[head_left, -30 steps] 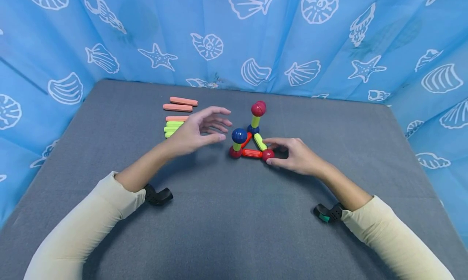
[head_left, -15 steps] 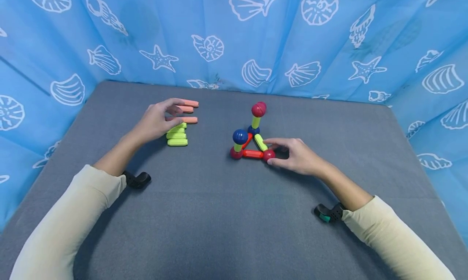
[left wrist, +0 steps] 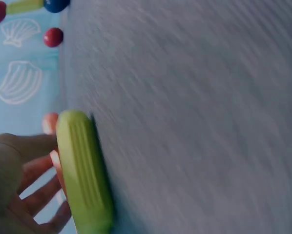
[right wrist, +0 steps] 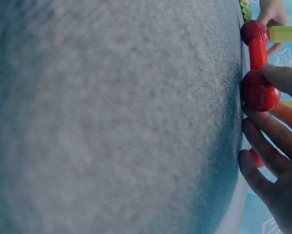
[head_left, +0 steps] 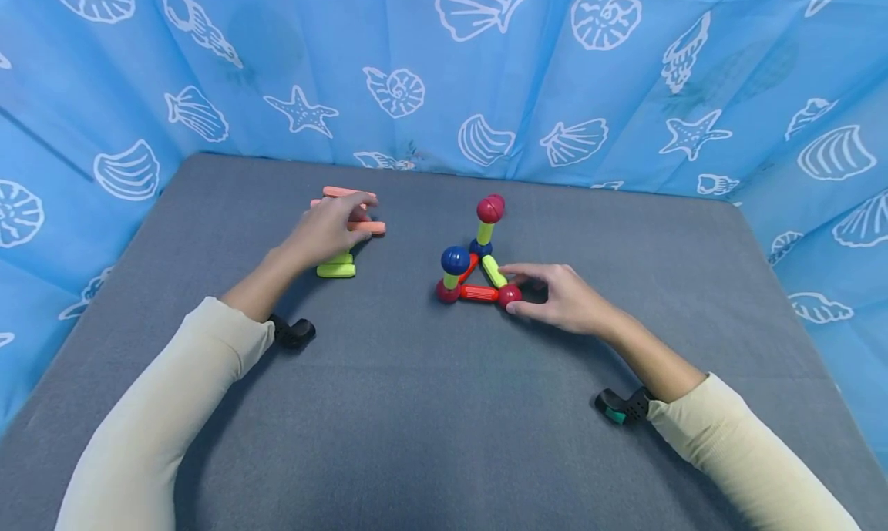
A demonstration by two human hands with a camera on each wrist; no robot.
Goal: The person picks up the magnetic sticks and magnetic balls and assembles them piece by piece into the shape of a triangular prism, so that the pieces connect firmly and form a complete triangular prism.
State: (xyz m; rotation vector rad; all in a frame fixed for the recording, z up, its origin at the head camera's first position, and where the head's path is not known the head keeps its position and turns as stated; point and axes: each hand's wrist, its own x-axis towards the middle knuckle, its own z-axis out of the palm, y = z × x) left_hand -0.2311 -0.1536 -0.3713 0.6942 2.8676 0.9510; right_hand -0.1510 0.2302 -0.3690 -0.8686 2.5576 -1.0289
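My left hand (head_left: pixel 321 229) pinches a salmon-coloured magnetic stick (head_left: pixel 376 227) between thumb and fingers; its left part is hidden. Beside it lie lime-green sticks (head_left: pixel 336 270), partly under the hand; one green stick (left wrist: pixel 83 170) looms large in the left wrist view. My right hand (head_left: pixel 570 301) holds a red ball (head_left: pixel 509 295) by thumb and index finger. That ball is a corner of a flat triangle made of two red sticks (head_left: pixel 479 293) and a green stick (head_left: pixel 493 270). Upright green sticks rise from its other corners, topped by a blue ball (head_left: pixel 455 260) and a red ball (head_left: pixel 489 210).
Another salmon stick (head_left: pixel 345 192) lies at the far left, behind the left hand. A loose red ball (left wrist: pixel 53 37) rests beyond the structure in the left wrist view. A blue shell-print curtain (head_left: pixel 444 68) borders the grey table (head_left: pixel 444 408) at the back.
My left hand first moved left from beside the structure to the sticks, then took hold of a salmon stick and shifted it slightly right. The right hand has stayed on the red ball.
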